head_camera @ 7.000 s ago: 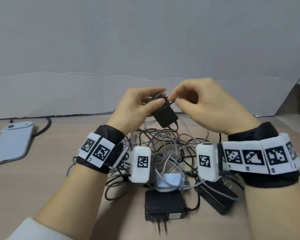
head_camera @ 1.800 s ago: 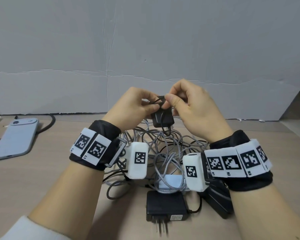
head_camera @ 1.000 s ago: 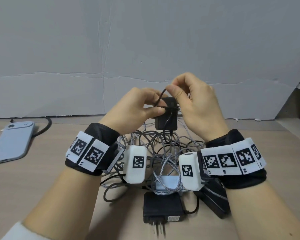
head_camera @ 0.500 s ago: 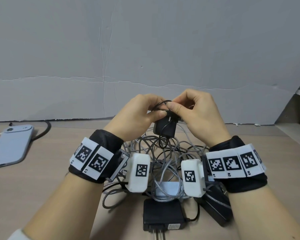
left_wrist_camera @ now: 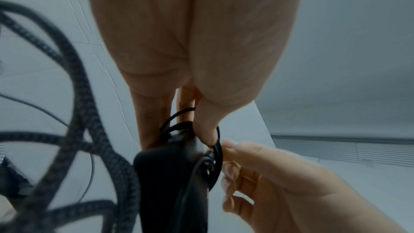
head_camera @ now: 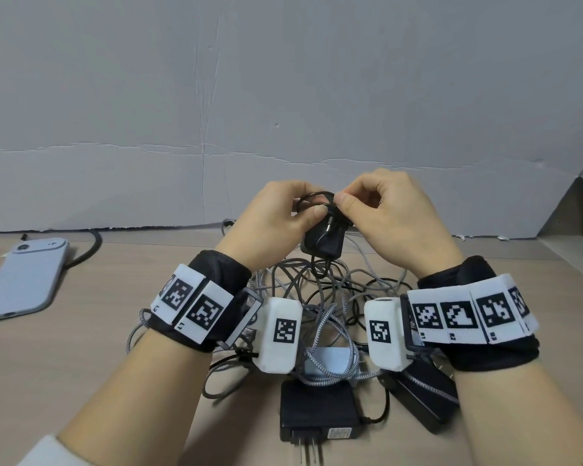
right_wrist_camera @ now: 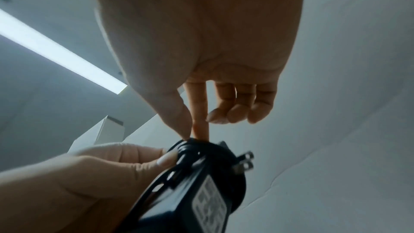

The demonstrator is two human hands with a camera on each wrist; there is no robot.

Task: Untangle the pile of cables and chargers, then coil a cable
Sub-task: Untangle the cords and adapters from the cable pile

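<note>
My left hand (head_camera: 276, 223) grips the black charger (head_camera: 323, 242) at frame centre, above the cable pile (head_camera: 320, 307). My right hand (head_camera: 394, 216) pinches its thin black cable (head_camera: 313, 196), looped over the charger's top.

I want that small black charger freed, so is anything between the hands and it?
Nothing visible. The left hand already grips the small black charger, and the right hand pinches its thin black cable looped above the charger.
</note>
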